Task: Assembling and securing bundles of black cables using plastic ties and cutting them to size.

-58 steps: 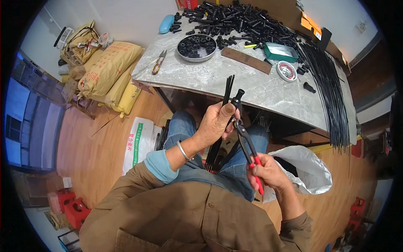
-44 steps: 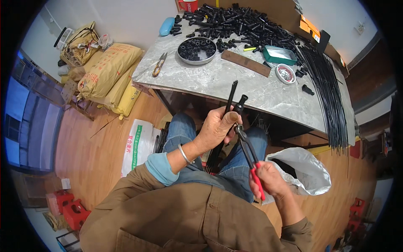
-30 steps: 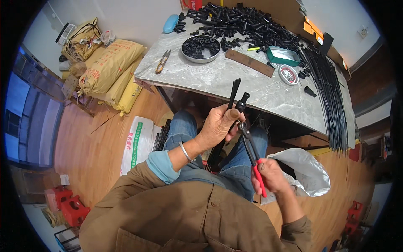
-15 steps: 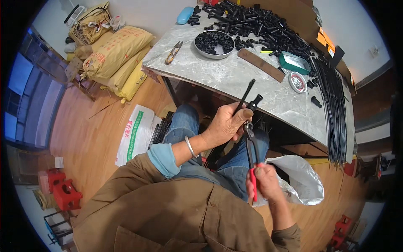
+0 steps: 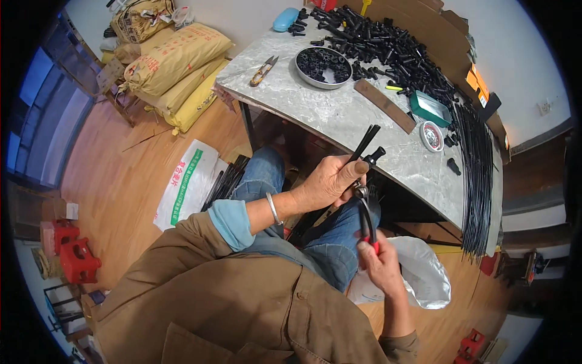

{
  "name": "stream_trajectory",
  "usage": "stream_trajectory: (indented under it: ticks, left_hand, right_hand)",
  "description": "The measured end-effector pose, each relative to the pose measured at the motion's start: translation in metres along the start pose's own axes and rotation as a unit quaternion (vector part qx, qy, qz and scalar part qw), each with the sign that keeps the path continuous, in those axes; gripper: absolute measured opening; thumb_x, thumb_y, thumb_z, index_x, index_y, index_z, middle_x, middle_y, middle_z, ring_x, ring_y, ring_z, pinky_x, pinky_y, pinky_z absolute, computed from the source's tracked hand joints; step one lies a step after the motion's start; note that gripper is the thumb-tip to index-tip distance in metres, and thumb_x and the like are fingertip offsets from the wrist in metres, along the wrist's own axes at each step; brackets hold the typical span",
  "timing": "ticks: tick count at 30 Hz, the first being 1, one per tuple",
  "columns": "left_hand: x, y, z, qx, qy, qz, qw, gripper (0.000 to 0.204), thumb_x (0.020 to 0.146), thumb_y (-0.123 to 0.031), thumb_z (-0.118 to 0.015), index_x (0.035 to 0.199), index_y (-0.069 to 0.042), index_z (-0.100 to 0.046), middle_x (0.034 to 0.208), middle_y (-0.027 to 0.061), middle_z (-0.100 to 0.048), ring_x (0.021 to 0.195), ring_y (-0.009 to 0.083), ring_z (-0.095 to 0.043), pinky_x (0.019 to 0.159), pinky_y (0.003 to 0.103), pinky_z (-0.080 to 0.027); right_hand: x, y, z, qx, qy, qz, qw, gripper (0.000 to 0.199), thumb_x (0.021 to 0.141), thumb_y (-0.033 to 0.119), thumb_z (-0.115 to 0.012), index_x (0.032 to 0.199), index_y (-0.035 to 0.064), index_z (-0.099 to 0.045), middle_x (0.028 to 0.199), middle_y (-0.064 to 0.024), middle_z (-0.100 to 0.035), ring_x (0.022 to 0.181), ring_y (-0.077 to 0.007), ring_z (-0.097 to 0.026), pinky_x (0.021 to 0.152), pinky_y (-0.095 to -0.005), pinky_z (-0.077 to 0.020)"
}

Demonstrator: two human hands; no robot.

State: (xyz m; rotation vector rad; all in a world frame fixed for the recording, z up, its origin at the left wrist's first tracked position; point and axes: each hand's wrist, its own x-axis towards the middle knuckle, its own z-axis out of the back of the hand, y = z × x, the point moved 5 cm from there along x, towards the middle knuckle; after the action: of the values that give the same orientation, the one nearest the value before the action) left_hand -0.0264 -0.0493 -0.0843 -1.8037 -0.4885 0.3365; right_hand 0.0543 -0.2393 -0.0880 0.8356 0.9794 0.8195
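A: Since the earlier frame the tabletop [image 5: 291, 103] has swung rightward in view, and the red-handled pliers [image 5: 364, 212] stand steeper; what could go wrong?

B: If the pliers' nose slipped, it might nip the left hand [image 5: 336, 182] just beside it; a slack hold might let the rods slide.

A: And the pieces?

B: Thin black rods [image 5: 365, 141] and a glossy black fitting [image 5: 376, 156] with a flared tip, tilted; the left hand clasps both above the knees; the right hand [image 5: 382, 267] grips the pliers' handles.
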Motion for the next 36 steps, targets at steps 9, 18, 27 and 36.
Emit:
stream_trajectory:
  ticks: [9,18,27,36]
  left_hand:
    - [0.001,0.002,0.003,-0.020,0.021,0.019,0.999,0.065,0.087,-0.066,-0.047,0.085,-0.002,-0.059,0.058,0.0015,-0.052,0.043,0.0050,-0.046,0.039,0.019,-0.036]
    - [0.004,0.007,0.004,-0.053,0.041,0.039,0.997,0.066,0.087,-0.067,-0.047,0.084,-0.002,-0.058,0.055,0.0010,-0.049,0.041,0.0058,-0.045,0.037,0.020,-0.036]
    - [0.009,0.009,0.000,-0.084,0.069,0.066,0.992,0.067,0.086,-0.067,-0.047,0.081,-0.002,-0.059,0.050,0.0003,-0.045,0.039,0.0065,-0.042,0.035,0.020,-0.033]
    - [0.036,0.029,0.026,-0.111,-0.042,0.058,0.991,0.057,0.094,-0.056,-0.046,0.094,0.000,-0.057,0.057,-0.0010,-0.045,0.041,0.0067,-0.042,0.038,0.022,-0.033]
  right_hand:
    - [-0.003,0.026,-0.014,0.247,0.140,-0.076,0.956,0.052,0.095,0.037,-0.056,0.124,-0.0048,-0.049,0.085,-0.0106,-0.062,0.073,-0.0196,-0.064,0.064,-0.0315,-0.0534]
    - [0.000,0.016,-0.015,0.242,0.151,-0.102,0.953,0.049,0.094,0.040,-0.057,0.116,-0.0030,-0.052,0.073,-0.0056,-0.053,0.059,-0.0165,-0.055,0.055,-0.0299,-0.0493]
    - [0.003,0.008,-0.020,0.214,0.154,-0.133,0.955,0.042,0.095,0.044,-0.053,0.092,0.0026,-0.052,0.060,-0.0008,-0.042,0.048,-0.0129,-0.045,0.043,-0.0286,-0.0414]
    - [0.042,0.035,0.037,-0.331,-0.197,0.250,0.888,0.019,0.082,0.003,-0.063,0.101,0.0021,-0.060,0.079,-0.0145,-0.062,0.070,-0.0326,-0.062,0.061,-0.0371,-0.0475]
